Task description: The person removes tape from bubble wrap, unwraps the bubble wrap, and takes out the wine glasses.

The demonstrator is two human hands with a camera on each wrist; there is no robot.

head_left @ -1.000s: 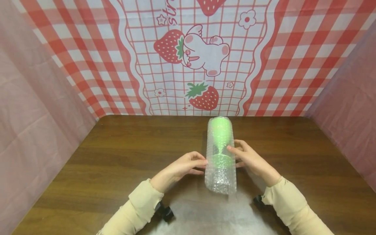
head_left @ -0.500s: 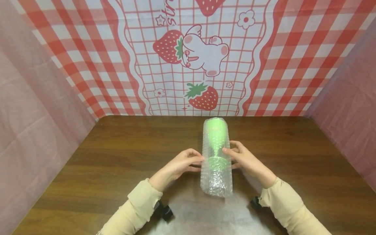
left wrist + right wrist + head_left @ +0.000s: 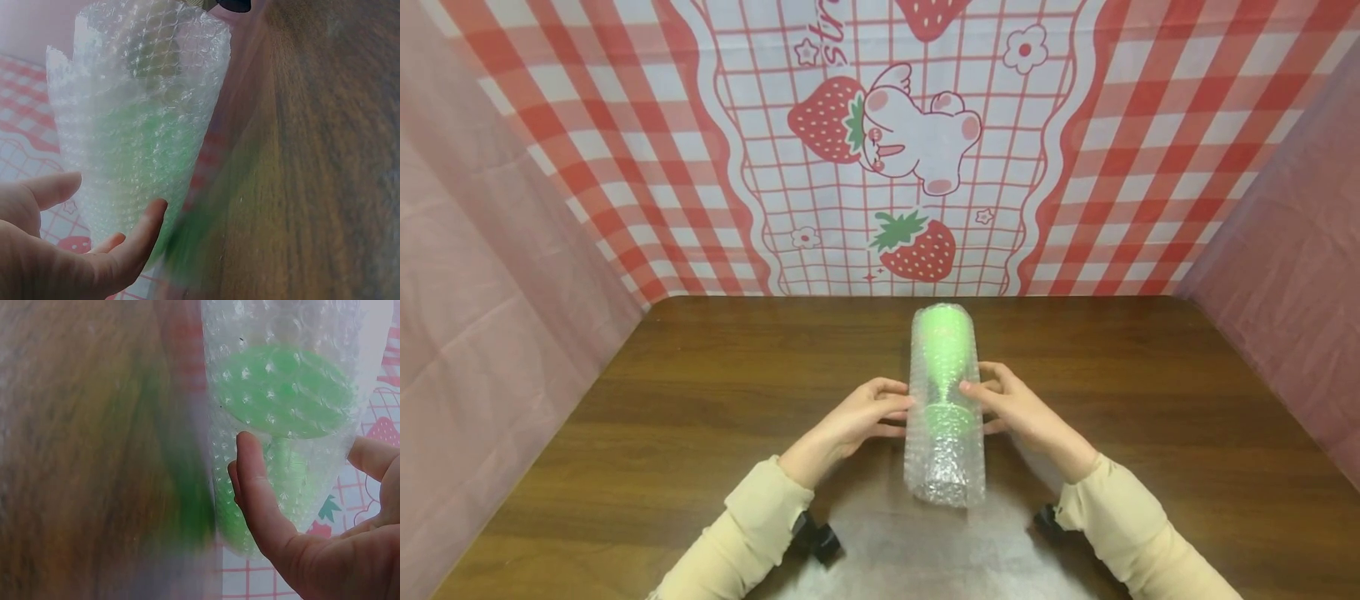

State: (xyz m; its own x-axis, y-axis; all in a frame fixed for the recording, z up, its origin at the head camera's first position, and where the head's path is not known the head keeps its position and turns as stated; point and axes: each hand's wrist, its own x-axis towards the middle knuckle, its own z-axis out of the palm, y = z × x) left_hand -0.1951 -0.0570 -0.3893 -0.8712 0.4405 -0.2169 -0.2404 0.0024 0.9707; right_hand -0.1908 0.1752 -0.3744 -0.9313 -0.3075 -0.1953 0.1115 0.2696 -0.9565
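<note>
A light-green goblet-shaped thing, with a wide bowl, thin stem and disc base, is inside a roll of clear bubble wrap. Its bowl end points away from me; the wrap extends past the base on the near side. My left hand holds the roll's left side, thumb and fingers spread around the wrap. On the other side my right hand grips it, thumb on top and fingers at the side. Through the wrap, the green disc base shows in the right wrist view. Whether the roll touches the table is unclear.
The brown wooden table reaches a red-and-white strawberry cloth at the back. Pink curtains hang at both sides. Black wrist-worn devices sit beneath the cream sleeves. A pale glare lies on the near tabletop.
The wrapped roll has shifted left and slightly toward me. My right hand has moved left along with it, and my left hand has moved slightly left, staying at its side.
</note>
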